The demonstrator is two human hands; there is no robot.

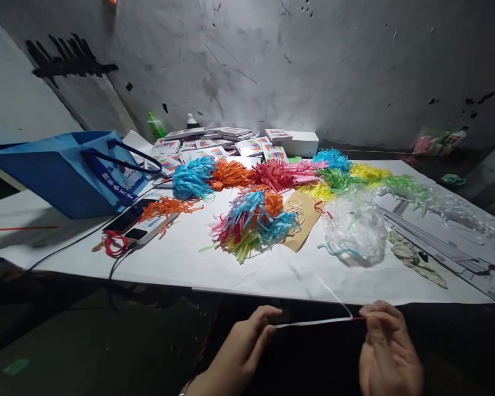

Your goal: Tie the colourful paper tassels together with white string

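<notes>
Below the table's front edge, a thin white strip stretches nearly level between my two hands. My left hand has its thumb tip at the strip's left end; the forefinger is a little raised, and the other fingers are hidden. With thumb and fingers pinched together, my right hand holds the short red piece at the strip's right end. Close to that hand, a loose white tail slants up and left. On the table ahead lies a multicoloured bundle of paper streamers.
Coloured streamer bunches line the table behind, before stacked boxes. A blue bag, phone, power bank and cables are left. Brown paper, a clear plastic bag and printed sheets lie right.
</notes>
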